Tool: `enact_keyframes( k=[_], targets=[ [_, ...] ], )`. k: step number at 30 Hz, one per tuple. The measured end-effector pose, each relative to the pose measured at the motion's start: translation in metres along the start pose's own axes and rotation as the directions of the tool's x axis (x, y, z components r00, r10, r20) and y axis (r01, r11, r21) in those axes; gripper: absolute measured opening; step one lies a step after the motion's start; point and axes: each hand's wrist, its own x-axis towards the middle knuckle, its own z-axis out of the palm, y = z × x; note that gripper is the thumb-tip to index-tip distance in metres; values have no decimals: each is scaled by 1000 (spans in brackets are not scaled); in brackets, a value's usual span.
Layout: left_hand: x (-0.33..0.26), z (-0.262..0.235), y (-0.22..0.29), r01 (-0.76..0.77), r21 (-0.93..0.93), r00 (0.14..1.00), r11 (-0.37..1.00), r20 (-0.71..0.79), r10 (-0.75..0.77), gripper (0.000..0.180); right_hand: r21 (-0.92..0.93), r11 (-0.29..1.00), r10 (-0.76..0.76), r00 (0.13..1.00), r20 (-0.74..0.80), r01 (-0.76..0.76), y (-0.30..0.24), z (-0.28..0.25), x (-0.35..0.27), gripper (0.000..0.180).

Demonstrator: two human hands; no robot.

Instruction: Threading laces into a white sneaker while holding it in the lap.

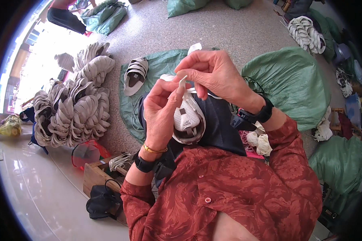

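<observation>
A white and grey shoe upper [188, 117] rests on the dark cloth over my lap, its mesh tongue showing. Above it, my left hand [161, 109] pinches a white shoelace [182, 83] between thumb and fingers, and a short end sticks up. Close beside that end, my right hand [218, 75] is closed too, thumb against forefinger, apparently on the same lace. More of the white lace runs under the right hand's fingers. The two hands almost touch at their fingertips and partly hide the front of the upper.
Another upper [136, 76] lies on a green cloth [126, 106] ahead to the left. Stacked uppers [74, 108] rise at far left, above a wooden box [104, 174] with laces. A green sack [289, 86] lies at right, near balls of white lace [260, 140].
</observation>
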Motion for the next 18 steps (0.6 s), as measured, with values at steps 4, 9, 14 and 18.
enact_keyframes(
  k=[4, 9, 14, 18],
  targets=[
    [0, -2, -1, -18, -83, 999, 996, -29, 16, 5, 131, 991, -1, 998, -68, 10, 3, 3, -1, 23],
    [1, -6, -4, -47, -70, 999, 996, -28, 45, 5, -55, 998, 3, 998, -58, -6, 13, 6, -12, 23],
    [3, -4, -8, -99, 84, 993, 992, -61, 104, 9, -186, 967, -195, 974, -114, 172, 34, 13, -6, 15],
    [9, -25, -10, -249, 650, 966, 718, 107, 237, 19, -181, 983, -46, 998, -49, 37, 33, 5, 0, 16]
  ],
)
